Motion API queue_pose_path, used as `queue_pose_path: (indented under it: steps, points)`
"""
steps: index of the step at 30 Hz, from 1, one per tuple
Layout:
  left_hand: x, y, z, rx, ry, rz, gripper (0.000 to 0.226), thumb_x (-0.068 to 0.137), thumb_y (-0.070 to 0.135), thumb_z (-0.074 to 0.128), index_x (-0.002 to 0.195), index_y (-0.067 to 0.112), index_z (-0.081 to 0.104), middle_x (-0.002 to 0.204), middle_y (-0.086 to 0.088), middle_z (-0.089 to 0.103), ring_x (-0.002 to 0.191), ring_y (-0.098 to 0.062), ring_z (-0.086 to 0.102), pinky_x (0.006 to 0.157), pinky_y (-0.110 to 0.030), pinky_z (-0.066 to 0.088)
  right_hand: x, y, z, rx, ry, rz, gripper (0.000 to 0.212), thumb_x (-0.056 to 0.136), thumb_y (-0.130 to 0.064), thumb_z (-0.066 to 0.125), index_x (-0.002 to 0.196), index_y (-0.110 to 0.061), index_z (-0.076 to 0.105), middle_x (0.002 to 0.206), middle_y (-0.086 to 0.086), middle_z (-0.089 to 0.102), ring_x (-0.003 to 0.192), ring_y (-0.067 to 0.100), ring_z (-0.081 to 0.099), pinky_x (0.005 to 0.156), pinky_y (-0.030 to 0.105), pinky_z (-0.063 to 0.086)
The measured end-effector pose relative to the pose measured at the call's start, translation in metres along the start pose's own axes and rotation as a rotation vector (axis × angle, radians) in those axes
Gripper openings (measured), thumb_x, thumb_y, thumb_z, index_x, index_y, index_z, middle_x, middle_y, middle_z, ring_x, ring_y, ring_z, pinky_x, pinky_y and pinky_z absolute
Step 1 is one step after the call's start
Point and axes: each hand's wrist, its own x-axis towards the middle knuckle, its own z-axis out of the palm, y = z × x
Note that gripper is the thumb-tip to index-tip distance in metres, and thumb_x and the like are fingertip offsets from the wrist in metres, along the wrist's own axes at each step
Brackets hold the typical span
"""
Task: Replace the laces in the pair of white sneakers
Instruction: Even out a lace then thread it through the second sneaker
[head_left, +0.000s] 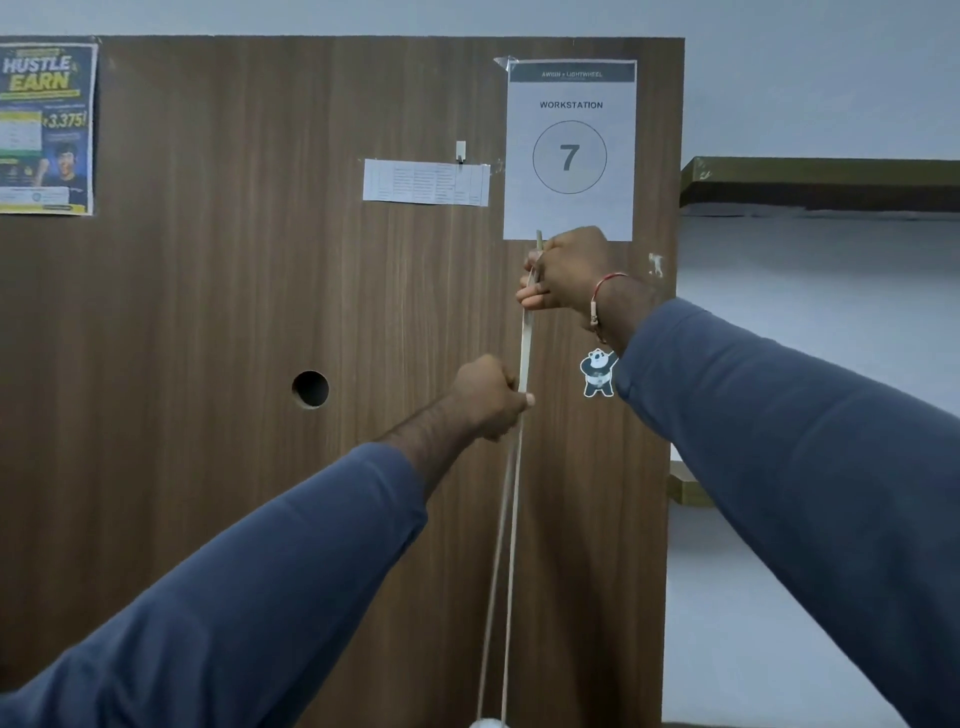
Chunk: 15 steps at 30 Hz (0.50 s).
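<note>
**While the lace was strung up taut**

While both strands of the lace (524, 353) rose from what I took for a sneaker (487, 723) at the bottom edge, the head view had the right hand (569, 273) fisted round the ends up top. The left hand (488, 400) pinched them lower down, in front of a wooden panel (260, 312). Flat, soft, light stuff, so I'd grip near the stiff tips.

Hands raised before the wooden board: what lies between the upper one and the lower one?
In the head view, a flat white lace stretches from the right hand down to the left hand.
</note>
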Motion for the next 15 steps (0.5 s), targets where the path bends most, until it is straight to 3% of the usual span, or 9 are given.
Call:
queue_pose_path:
  steps: [2,6,8,15]
  points:
    - [-0.001,-0.006,0.009,-0.133,-0.029,-0.1,0.021,0.094,0.016,0.058,0.099,-0.004,0.061,0.075,-0.013,0.066,0.058,-0.016,0.063,0.051,-0.025,0.054,-0.006,0.004,0.001,0.075,-0.036,0.046,0.038,0.101,-0.004,0.029,0.064,-0.008,0.035,0.064,0.013,0.032,0.027,0.015,0.039,0.034,0.016,0.036]
    - [0.001,-0.018,0.026,-0.277,-0.012,-0.21,0.023,0.093,0.011,0.058,0.106,-0.007,0.057,0.086,-0.022,0.068,0.068,-0.025,0.069,0.065,-0.035,0.061,-0.018,0.022,0.01,0.182,-0.026,0.076,0.041,0.099,0.003,0.025,0.061,-0.009,0.035,0.063,0.014,0.032,0.025,0.015,0.032,0.032,0.016,0.031]
    - [0.004,-0.027,0.036,-0.29,0.004,-0.24,0.022,0.092,0.01,0.059,0.106,-0.007,0.057,0.089,-0.021,0.068,0.071,-0.026,0.07,0.064,-0.035,0.061,-0.025,0.037,0.011,0.166,-0.029,0.046,0.042,0.101,0.003,0.029,0.061,-0.01,0.037,0.062,0.013,0.036,0.028,0.012,0.037,0.033,0.017,0.033]
    - [0.022,-0.065,0.071,-0.375,0.056,-0.319,0.013,0.088,0.001,0.065,0.098,-0.006,0.062,0.088,-0.018,0.07,0.072,-0.024,0.071,0.067,-0.039,0.061,-0.061,0.129,0.014,-0.101,0.078,-0.15,0.027,0.098,-0.008,0.05,0.071,-0.007,0.054,0.075,0.007,0.068,0.066,0.018,0.07,0.067,0.037,0.058]
